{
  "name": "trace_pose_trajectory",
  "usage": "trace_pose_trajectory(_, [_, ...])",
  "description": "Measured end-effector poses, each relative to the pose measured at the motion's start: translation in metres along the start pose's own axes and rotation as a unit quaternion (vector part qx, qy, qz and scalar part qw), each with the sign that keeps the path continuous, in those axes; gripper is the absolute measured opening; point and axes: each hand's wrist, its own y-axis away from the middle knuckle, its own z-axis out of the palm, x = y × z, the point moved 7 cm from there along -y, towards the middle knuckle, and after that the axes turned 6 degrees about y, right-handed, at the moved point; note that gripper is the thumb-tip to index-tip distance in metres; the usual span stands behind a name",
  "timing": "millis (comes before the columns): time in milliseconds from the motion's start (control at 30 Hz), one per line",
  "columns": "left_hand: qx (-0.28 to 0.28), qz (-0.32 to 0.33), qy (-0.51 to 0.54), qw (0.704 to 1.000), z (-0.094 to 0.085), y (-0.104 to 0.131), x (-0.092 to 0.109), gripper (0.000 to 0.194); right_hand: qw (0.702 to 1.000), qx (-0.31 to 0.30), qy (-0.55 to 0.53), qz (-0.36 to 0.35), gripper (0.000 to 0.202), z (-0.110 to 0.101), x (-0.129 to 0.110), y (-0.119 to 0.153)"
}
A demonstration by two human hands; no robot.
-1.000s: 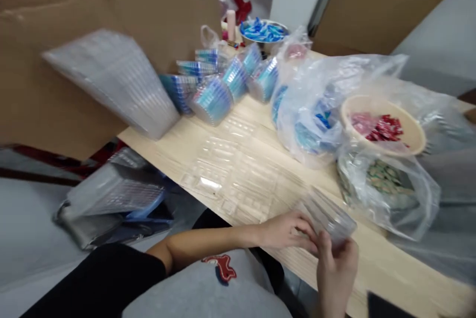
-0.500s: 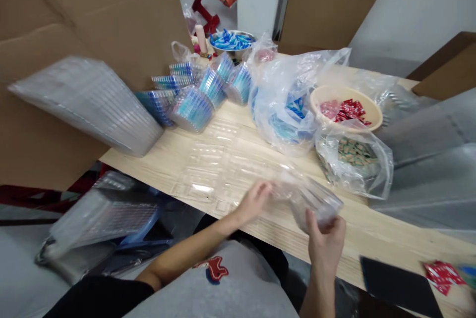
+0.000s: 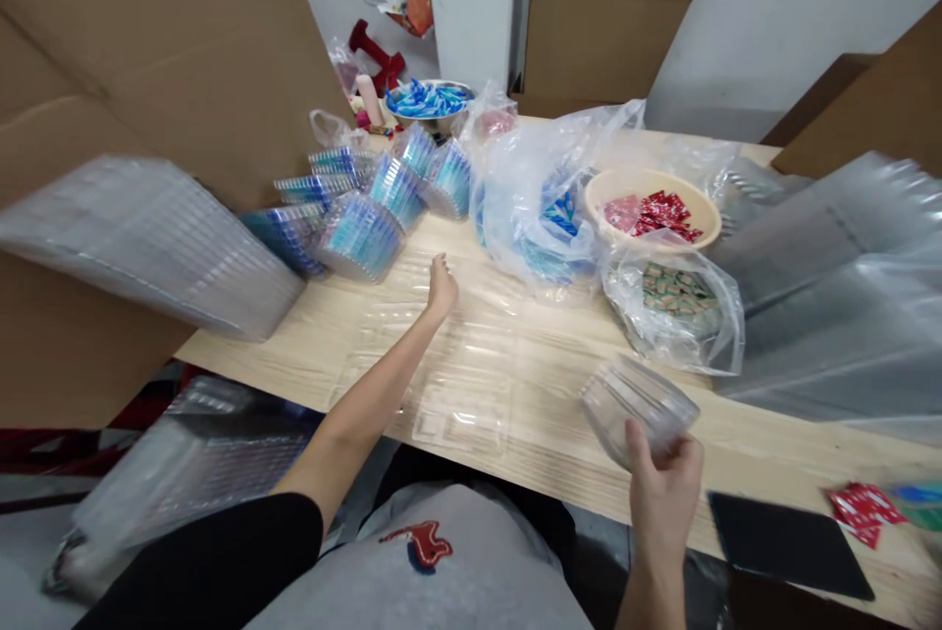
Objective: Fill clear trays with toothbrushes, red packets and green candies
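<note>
My right hand (image 3: 666, 478) holds a small stack of clear plastic trays (image 3: 637, 404) above the front right of the table, thumb on top and fingers beneath. Stretched forward over the table, my left hand (image 3: 443, 288) has its fingers drawn together at a clear plastic tray (image 3: 490, 301); glare and blur hide their exact contact. Several more clear trays (image 3: 463, 414) lie flat side by side in front of me, hard to tell from the wood.
Filled packs with blue contents (image 3: 360, 236) stand at the back left beside a tall stack of clear trays (image 3: 169, 247). Behind are a bag of blue sachets (image 3: 545, 208), a cream bowl with red sachets (image 3: 710, 228) and a bag of green-brown sachets (image 3: 677, 291). A black pad (image 3: 791, 544) lies right.
My left hand has moved away from the stack, forward and left over the laid-out trays. The right hand still holds the stack, slightly farther right. The view has shifted a little.
</note>
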Motion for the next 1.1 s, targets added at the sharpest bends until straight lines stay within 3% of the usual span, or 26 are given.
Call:
trace_pose_trajectory(100, [-0.064,0.075,-0.113,0.989,0.004,0.014,0.003,0.025,1.0,-0.002,-0.022,0.002,0.058,-0.002,0.003,-0.002])
trace_pose_trajectory(267, [-0.187,0.141,-0.255,0.938,0.022,0.037,-0.007,0.029,0.999,-0.012,-0.038,0.007,0.057,0.001,0.004,-0.003])
trace_pose_trajectory(367, [-0.251,0.172,-0.309,0.901,0.04,0.046,-0.009,0.024,0.999,-0.014,-0.038,0.016,0.06,0.002,0.007,-0.003])
trace_pose_trajectory(533, [-0.358,0.192,-0.365,0.838,0.071,0.054,-0.003,0.038,0.999,-0.001,-0.035,0.01,0.058,0.0,0.008,-0.003])
trace_pose_trajectory(667, [-0.417,0.19,-0.382,0.803,0.07,0.047,0.009,0.011,0.998,-0.006,-0.052,0.021,0.058,0.0,0.011,-0.001])
trace_pose_trajectory(733, [-0.442,0.188,-0.382,0.79,0.065,0.041,0.015,0.01,0.998,-0.005,-0.061,0.029,0.059,0.0,0.012,-0.001])
trace_pose_trajectory(867, [-0.431,0.184,-0.382,0.797,0.061,0.028,0.015,0.012,0.997,-0.006,-0.07,0.032,0.057,0.001,0.009,0.0])
trace_pose_trajectory(1100, [-0.38,0.163,-0.341,0.844,0.073,0.024,-0.013,0.017,0.998,-0.011,-0.06,0.018,0.057,0.003,0.006,0.002])
